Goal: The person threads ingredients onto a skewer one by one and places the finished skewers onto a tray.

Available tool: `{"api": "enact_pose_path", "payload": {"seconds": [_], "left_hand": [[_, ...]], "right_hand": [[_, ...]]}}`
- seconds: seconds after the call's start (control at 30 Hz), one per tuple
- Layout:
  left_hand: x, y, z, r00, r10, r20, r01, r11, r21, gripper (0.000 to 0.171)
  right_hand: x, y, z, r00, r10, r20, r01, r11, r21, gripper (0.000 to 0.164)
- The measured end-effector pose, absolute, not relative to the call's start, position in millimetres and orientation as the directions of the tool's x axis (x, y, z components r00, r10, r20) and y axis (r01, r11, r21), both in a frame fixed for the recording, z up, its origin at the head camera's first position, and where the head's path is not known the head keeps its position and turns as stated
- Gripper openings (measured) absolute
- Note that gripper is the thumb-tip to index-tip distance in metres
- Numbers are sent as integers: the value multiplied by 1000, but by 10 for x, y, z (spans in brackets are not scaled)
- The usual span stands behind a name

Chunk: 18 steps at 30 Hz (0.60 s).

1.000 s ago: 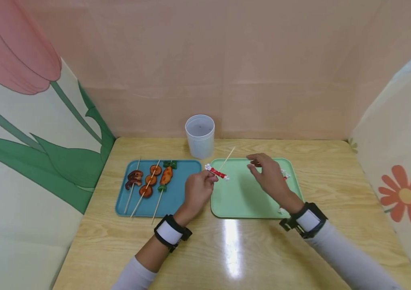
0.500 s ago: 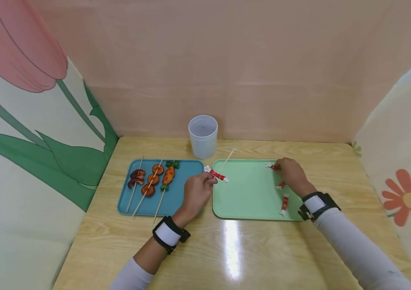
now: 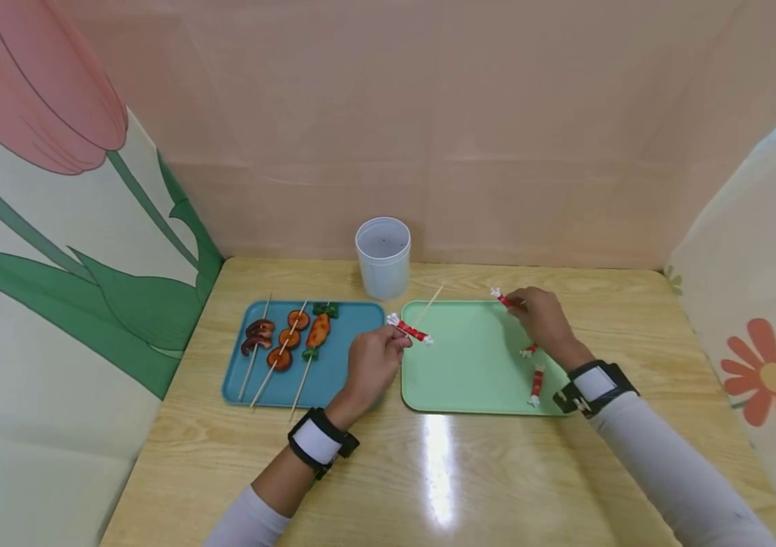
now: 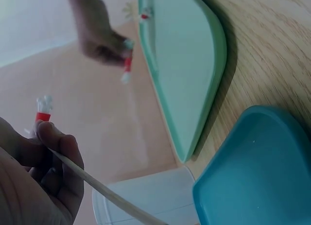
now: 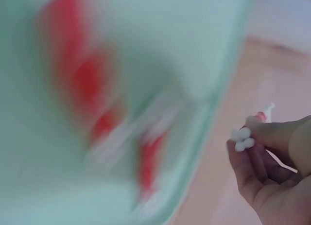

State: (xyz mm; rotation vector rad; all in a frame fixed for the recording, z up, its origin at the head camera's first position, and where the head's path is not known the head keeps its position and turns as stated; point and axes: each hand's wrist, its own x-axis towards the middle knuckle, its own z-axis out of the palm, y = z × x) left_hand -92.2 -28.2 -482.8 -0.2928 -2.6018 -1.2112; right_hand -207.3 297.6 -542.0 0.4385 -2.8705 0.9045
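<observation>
My left hand (image 3: 375, 361) pinches a thin wooden skewer (image 3: 431, 300) together with a red-wrapped roll with white knobby ends (image 3: 410, 330), which looks like an enoki roll. They are over the left end of the green tray (image 3: 456, 387). In the left wrist view the skewer (image 4: 107, 191) slants out from between thumb and fingers. My right hand (image 3: 541, 315) pinches a second such roll (image 3: 499, 296) above the tray's far edge. In the right wrist view its white knobs (image 5: 242, 139) poke out at the fingertips. Two more rolls (image 3: 536, 385) lie on the tray's right side.
To the left is a blue tray (image 3: 340, 384) with a squid-like skewer (image 3: 258, 334), a skewer of round brown slices (image 3: 285, 339) and one with an orange-brown piece (image 3: 318, 331) between green bits. A white cup (image 3: 384, 262) stands behind the trays.
My right hand has reached to the green tray's right side, taken hold of a roll and lifted it slightly toward the far edge. My left hand stays nearly still.
</observation>
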Motion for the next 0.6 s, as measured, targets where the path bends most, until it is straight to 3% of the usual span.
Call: {"api": "enact_pose_path", "payload": {"seconds": [0.23, 0.6], "left_hand": [[-906, -237, -4852, -933, 131, 335, 333, 666, 668, 10], [-890, -236, -4841, -929, 138, 344, 342, 675, 654, 9]], "right_hand": [[-1817, 2473, -4778, -978, -178, 106, -198, 647, -736, 26], [-1500, 2142, -4305, -961, -216, 172, -268, 576, -772, 25]]}}
